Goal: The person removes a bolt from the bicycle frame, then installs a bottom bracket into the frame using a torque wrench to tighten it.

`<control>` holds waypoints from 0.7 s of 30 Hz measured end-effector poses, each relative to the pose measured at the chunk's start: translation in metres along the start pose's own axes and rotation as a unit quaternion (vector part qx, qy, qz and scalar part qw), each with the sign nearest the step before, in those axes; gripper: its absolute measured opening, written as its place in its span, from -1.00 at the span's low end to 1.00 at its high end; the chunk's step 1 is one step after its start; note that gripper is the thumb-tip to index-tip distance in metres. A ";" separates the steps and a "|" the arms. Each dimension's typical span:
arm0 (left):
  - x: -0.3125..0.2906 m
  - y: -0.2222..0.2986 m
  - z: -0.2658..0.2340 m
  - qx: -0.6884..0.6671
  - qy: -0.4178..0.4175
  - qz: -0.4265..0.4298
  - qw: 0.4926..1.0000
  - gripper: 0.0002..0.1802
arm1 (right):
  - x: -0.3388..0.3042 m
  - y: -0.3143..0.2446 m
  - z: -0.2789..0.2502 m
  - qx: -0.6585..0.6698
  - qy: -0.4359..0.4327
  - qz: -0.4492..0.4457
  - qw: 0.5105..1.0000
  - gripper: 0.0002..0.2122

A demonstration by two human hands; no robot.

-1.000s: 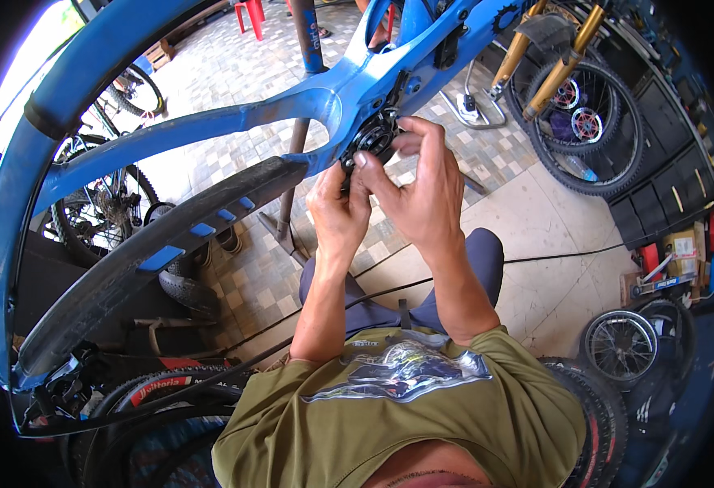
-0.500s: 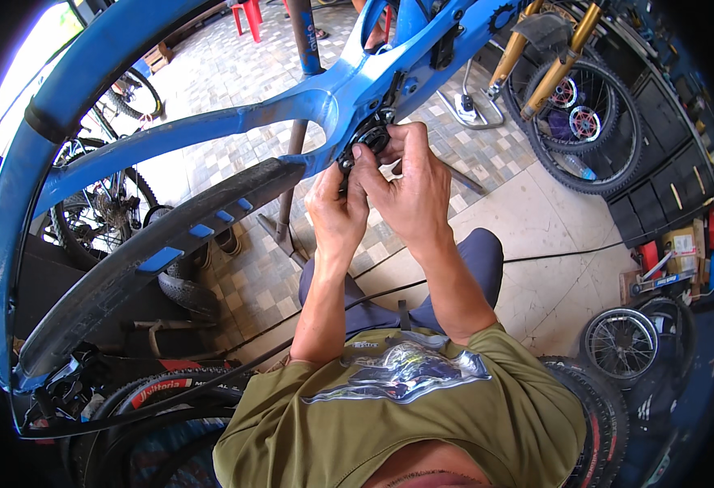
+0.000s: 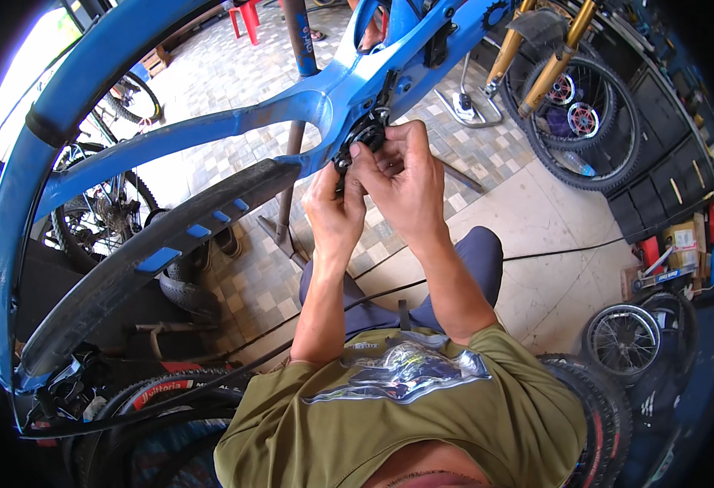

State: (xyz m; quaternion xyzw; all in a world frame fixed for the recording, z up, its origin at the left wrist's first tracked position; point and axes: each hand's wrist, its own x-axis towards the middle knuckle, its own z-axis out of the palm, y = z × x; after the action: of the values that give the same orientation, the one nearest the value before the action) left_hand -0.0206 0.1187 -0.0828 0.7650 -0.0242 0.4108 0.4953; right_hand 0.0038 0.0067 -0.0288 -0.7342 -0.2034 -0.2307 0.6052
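A blue bicycle frame [image 3: 324,106] hangs in front of me, its rear stays reaching to the left. On the lower stay sits a black ribbed chainstay guard [image 3: 141,244]. Close to the frame's pivot area is a small black round bike part [image 3: 366,134], partly covered by my fingers. My right hand [image 3: 406,179] pinches this part between thumb and fingers from the right. Just below and to the left, my left hand [image 3: 334,207] has its fingers closed on the part's lower end. The fingertips of both hands nearly touch, and what lies between them is partly hidden.
Behind the frame stands a grey stand post [image 3: 293,146]. Wheels with gold fork legs [image 3: 558,69] lean at the upper right, beside black drawers [image 3: 658,179]. Tires [image 3: 161,398] lie at the lower left, a small wheel [image 3: 622,340] at the right. A black cable [image 3: 560,254] crosses the floor.
The frame and both hands have shifted very slightly to the left in the picture. My grip on the black part looks the same.
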 end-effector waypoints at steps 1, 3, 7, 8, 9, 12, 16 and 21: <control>0.000 -0.003 -0.001 0.014 0.002 0.009 1.000 -0.82 | 0.001 -0.003 0.002 -0.003 -0.002 0.004 1.000 -0.54; 0.001 -0.004 -0.001 0.009 0.005 0.009 1.000 -0.82 | 0.004 -0.008 0.001 -0.088 0.000 -0.070 0.994 -0.59; 0.001 0.000 0.001 0.003 0.004 0.008 1.000 -0.82 | 0.005 -0.009 -0.007 -0.211 0.003 -0.200 0.957 -0.64; 0.001 0.001 0.001 0.002 0.001 0.000 1.000 -0.82 | 0.004 -0.006 -0.008 -0.224 -0.001 -0.212 0.951 -0.64; 0.000 0.001 0.002 0.001 -0.001 -0.008 1.000 -0.82 | 0.004 -0.003 -0.011 -0.236 -0.005 -0.225 0.946 -0.63; -0.002 -0.007 -0.002 0.008 -0.005 -0.025 1.000 -0.83 | 0.003 -0.007 -0.014 -0.092 -0.021 -0.139 0.986 -0.61; 0.000 -0.001 0.001 -0.006 0.006 0.003 1.000 -0.84 | 0.004 -0.003 -0.001 0.027 -0.006 -0.020 0.999 -0.60; 0.001 -0.005 -0.001 0.012 -0.004 -0.003 1.000 -0.84 | 0.006 -0.015 -0.001 -0.127 -0.011 -0.114 0.985 -0.65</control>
State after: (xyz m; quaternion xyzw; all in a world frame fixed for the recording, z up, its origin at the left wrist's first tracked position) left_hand -0.0183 0.1225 -0.0860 0.7725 -0.0191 0.4071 0.4870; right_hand 0.0001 0.0083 -0.0129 -0.7797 -0.2614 -0.3144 0.4743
